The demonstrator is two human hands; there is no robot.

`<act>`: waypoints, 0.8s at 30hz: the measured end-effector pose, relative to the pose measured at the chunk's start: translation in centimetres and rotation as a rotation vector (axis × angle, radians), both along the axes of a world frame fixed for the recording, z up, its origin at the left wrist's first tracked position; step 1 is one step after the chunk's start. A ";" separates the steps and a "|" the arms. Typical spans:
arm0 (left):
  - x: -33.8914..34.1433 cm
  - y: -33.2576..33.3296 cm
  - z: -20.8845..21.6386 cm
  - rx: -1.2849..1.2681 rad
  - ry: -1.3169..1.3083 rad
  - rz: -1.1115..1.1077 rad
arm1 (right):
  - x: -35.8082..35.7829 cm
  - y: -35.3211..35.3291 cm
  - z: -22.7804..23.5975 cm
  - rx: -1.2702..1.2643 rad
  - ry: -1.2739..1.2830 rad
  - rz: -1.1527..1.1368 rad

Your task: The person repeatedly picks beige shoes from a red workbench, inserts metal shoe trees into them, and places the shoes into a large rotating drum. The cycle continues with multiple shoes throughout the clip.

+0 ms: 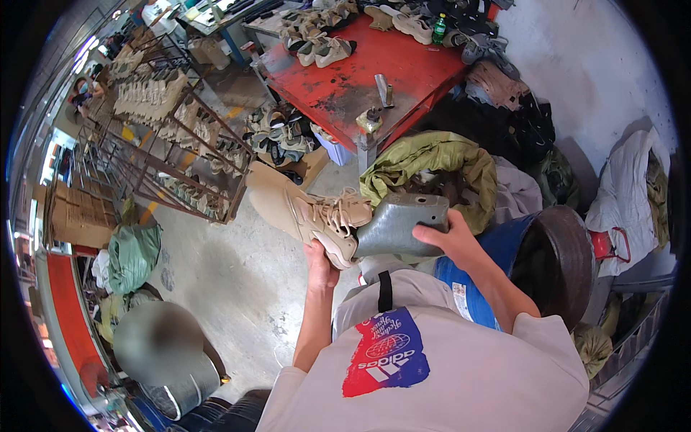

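A beige lace-up sneaker [313, 216] is tilted in front of me, its broad tan toe end pointing to the far left. My left hand [322, 268] is closed around its underside near the heel. Against the shoe's opening lies a grey-green shoe last [403, 225] with holes in its end. The fingers of my right hand [450, 236] wrap that holed end, thumb on top. How far the last's other end reaches into the shoe is hidden.
Ahead stands a red table [324, 86] with shoes and a green bottle [439, 29]. An olive sack [432, 155] sits behind the last, a blue drum [497, 252] at right. Shoe racks [187, 133] stand far left. A person [85, 93] is beyond them.
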State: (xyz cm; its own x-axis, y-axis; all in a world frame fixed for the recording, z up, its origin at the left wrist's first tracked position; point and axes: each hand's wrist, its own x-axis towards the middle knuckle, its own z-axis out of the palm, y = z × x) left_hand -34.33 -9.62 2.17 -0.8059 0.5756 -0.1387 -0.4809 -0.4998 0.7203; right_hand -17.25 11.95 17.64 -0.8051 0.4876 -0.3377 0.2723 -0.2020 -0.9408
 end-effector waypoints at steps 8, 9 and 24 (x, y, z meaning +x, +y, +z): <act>-10.2 8.7 1.2 -0.142 0.012 -0.161 | -13.2 1.6 -11.6 -0.537 0.440 -0.410; -11.5 9.7 2.5 -0.223 0.036 -0.282 | -15.1 2.1 -12.6 -0.561 0.470 -0.442; -31.0 25.9 -2.7 -0.662 0.000 -0.429 | -29.8 14.7 -19.6 -0.837 0.224 -0.539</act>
